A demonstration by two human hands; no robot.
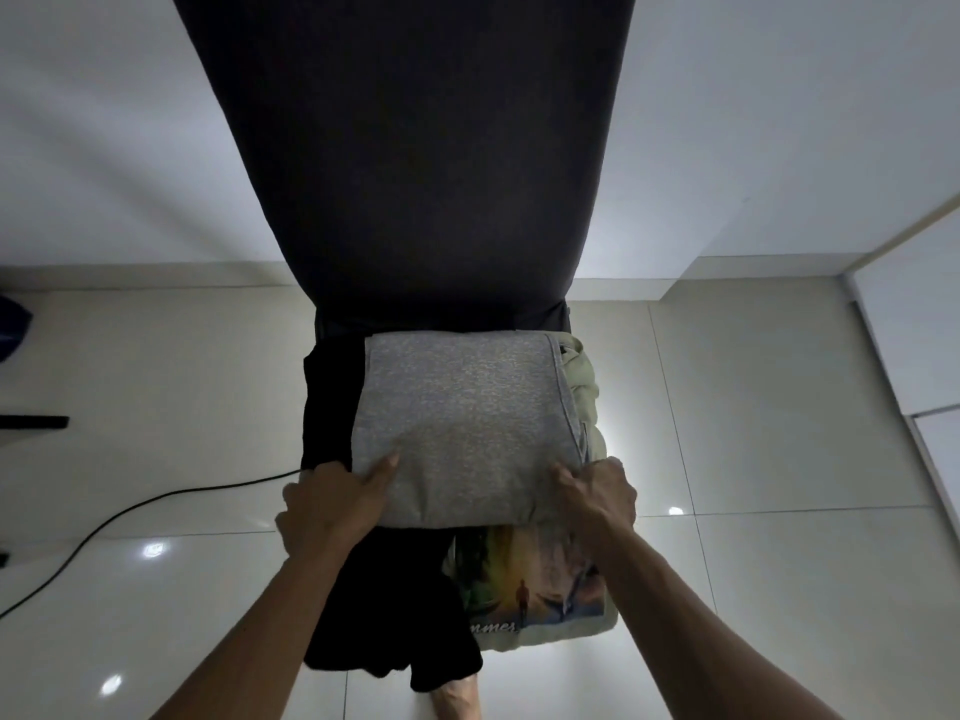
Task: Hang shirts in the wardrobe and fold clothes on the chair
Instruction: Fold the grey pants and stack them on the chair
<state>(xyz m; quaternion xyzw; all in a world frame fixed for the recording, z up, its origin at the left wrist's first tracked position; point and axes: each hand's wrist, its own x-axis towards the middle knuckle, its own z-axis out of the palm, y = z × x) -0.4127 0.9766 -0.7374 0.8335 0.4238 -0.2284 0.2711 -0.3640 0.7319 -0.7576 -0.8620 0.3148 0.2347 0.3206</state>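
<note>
A: Folding now — grey shirt (457, 428) sits atop the pile on the chair (405, 148).
B: Left hand (332, 504) and right hand (597, 496) pinch its near corners, fingers curled. Best keep both edges level.

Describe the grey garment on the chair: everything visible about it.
The grey garment is a heathered knit, folded into a neat, roughly square bundle with a stitched hem running down its right edge. It lies flat on top of a black garment and a pale green printed shirt on the chair seat. The left hand and right hand hold its two near corners.
</note>
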